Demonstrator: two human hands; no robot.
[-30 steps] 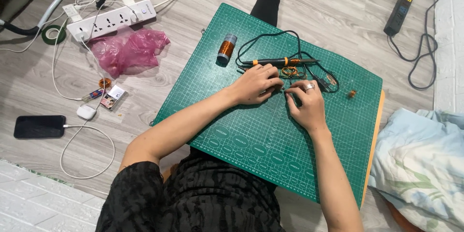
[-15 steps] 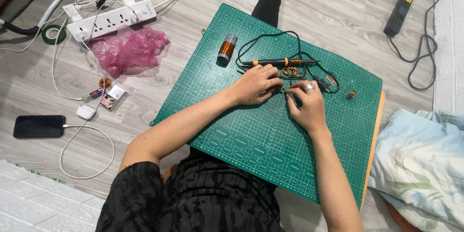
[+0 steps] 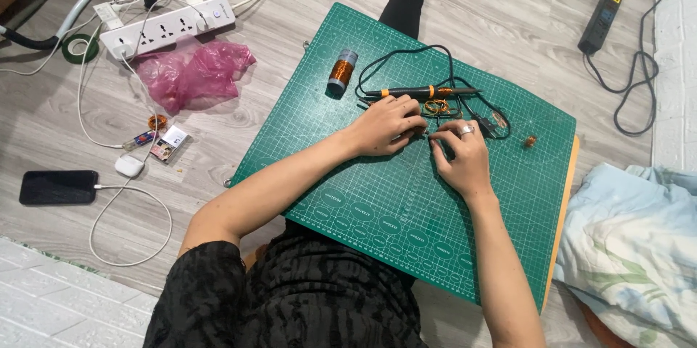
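Grey wooden floor carries a green cutting mat (image 3: 377,203). Near its far edge, the left hand (image 3: 385,127) and right hand (image 3: 461,156) meet fingertip to fingertip, pinching something tiny. A soldering iron (image 3: 421,91) lies crosswise just beyond, nearer the left hand.

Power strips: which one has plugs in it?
The white power strip upper left, with cables plugged in. The black power strip upper right shows none.

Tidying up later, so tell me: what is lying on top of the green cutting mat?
On the cutting mat: copper wire spool, soldering iron with black cord, loose copper coil, both hands. Whatever the fingertips pinch is hidden.
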